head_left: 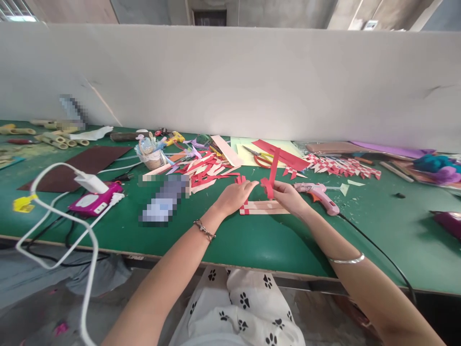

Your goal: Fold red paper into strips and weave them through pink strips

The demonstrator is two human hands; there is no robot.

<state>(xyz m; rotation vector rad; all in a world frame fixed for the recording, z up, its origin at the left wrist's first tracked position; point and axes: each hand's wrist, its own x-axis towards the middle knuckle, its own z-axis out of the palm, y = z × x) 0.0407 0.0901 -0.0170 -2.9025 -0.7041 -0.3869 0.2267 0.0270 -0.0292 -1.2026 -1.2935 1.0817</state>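
Note:
My right hand (pixel 286 197) pinches a red paper strip (pixel 274 166), which stands up from the fingers with a shorter red end bent beside it. Beneath it on the green table lies a flat piece of pale strips (pixel 264 207), woven with red into small checks at its left end. My left hand (pixel 235 197) rests over that woven end, thumb stretched out to the right and fingers laid along it, partly hidden. Red strip ends show just past the left fingers. A pink glue gun (pixel 320 196) lies right of my right hand.
Loose red and pale strips (pixel 205 168) are heaped behind my left hand. Scissors (pixel 261 156) and a red sheet (pixel 283 154) lie at the back, beside checked woven pieces (pixel 342 166). A magenta power strip (pixel 96 199) with white cables sits left. A white partition (pixel 230 81) closes the back.

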